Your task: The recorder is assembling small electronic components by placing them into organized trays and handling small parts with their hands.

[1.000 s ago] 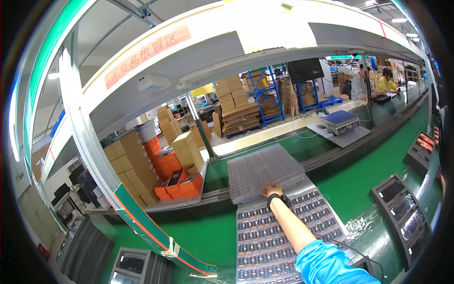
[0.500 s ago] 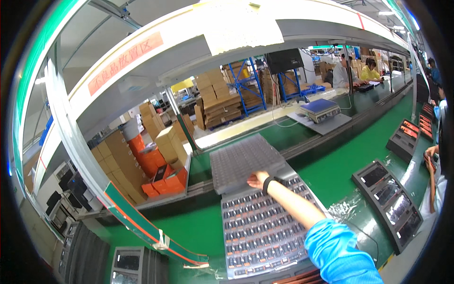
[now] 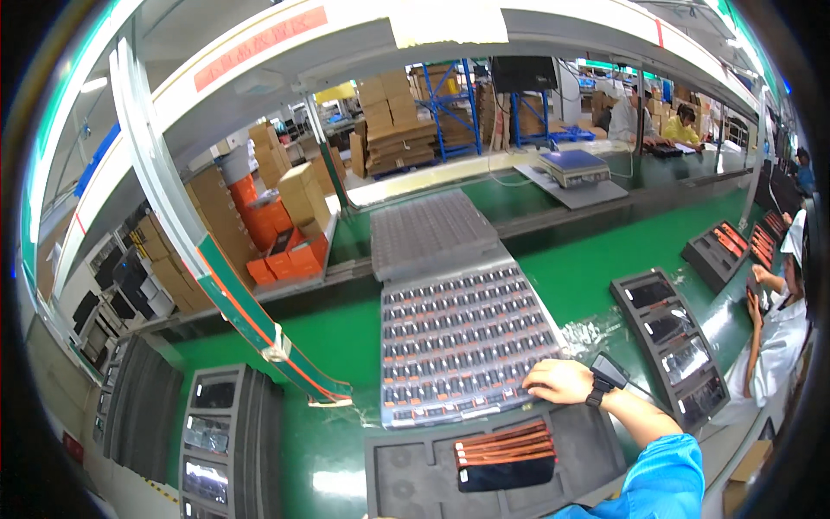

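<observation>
My right hand (image 3: pixel 560 381), with a black band on its wrist, is over the near right corner of a clear plastic tray (image 3: pixel 471 419). Its fingers are curled together, and whatever they may hold is hidden. Rows of small black parts (image 3: pixel 467 334) with orange bits fill the tray's pockets. Below it lies a dark grey foam tray (image 3: pixel 406 471), with several black flat panels (image 3: pixel 506 471) with orange-red edges overlapping in it. A small black device (image 3: pixel 610 370) sits just behind my right wrist. My left hand is out of view.
Stacked empty clear trays (image 3: pixel 432 227) lie beyond the filled one. Foam trays with dark panels stand at left (image 3: pixel 212 432) and right (image 3: pixel 670 333). A green-orange post (image 3: pixel 259 333) rises at left. A scale (image 3: pixel 574 167) stands farther back. A co-worker's hands (image 3: pixel 755 298) are at right.
My right hand has moved from the far end of the filled tray to its near right corner. The view has shifted, bringing the foam tray with the stacked panels into sight.
</observation>
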Tool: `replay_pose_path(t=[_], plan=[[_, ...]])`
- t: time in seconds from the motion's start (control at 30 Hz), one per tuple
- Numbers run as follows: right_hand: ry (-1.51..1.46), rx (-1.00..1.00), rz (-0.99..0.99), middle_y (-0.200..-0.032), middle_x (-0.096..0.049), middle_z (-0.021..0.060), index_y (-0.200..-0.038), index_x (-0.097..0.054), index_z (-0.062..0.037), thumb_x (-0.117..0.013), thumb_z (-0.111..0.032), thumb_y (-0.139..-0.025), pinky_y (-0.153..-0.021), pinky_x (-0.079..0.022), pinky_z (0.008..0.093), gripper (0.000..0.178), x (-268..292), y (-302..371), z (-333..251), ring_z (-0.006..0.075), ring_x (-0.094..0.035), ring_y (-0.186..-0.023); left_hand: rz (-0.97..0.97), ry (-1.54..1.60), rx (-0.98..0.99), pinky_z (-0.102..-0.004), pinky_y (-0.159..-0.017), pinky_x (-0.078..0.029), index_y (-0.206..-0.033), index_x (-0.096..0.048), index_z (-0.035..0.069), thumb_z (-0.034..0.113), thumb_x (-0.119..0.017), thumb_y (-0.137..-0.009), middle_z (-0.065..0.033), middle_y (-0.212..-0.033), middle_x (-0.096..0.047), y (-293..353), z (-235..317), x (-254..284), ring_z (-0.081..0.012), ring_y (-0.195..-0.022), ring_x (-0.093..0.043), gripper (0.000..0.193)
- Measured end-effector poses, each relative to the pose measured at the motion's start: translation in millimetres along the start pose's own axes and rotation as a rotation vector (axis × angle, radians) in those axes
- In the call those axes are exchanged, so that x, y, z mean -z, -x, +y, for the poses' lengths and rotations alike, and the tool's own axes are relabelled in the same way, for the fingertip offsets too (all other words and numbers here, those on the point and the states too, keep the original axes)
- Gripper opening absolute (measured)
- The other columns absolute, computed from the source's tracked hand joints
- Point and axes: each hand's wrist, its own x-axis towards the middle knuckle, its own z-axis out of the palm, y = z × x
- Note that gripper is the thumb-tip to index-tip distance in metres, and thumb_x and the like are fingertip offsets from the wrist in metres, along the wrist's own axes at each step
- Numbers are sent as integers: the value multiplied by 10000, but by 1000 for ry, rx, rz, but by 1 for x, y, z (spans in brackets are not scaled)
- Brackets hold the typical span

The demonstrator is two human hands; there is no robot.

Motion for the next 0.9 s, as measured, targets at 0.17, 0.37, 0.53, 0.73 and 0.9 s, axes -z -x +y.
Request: replay_pose_path(t=[0.17,0.37,0.53,0.73,0.9], plan=[[-8,-38,287,-1045,-661,75,-1038,-680,-88,-667,-168,-902,-884,-526,381,158,4,66,-21,282,-626,-1023,-320,26,-67,-557,-998,-397,-910,-640,61,147,-709,-831,-126,-956,-654,-48,25,46,-326,-980,-603,136],[-45,-215,369,-1020,-661,67,-1018,-675,-96,-681,-153,-874,-866,-533,371,156,-10,100,-37,266,-632,-1007,-685,-89,-436,-580,-1139,-284,-1361,-531,52,346,-737,-847,-176,-1426,-490,-146,77,60,-363,-1345,-439,626],[120,-263,523,-920,-627,49,-988,-677,-123,-680,-153,-869,-752,-533,355,123,-12,81,-41,244,-626,-896,-698,44,-749,-595,-1174,-206,-1406,-468,-5,591,-751,-750,-181,-1416,-505,-170,99,-33,-341,-1379,-421,930],[160,-82,346,-963,-641,75,-1022,-697,-71,-729,-191,-832,-816,-525,376,227,-12,45,11,277,-634,-940,-920,191,-695,-392,-937,-485,-1388,-463,-44,602,-796,-695,-172,-1173,-595,-170,104,-86,-312,-1077,-581,1004],[205,-7,345,-1036,-651,89,-1094,-672,-60,-694,-188,-858,-837,-521,374,269,-21,51,-4,278,-630,-975,-872,329,-688,-392,-906,-498,-1315,-539,25,574,-773,-744,-122,-1138,-621,-158,91,-88,-291,-1043,-605,825]])
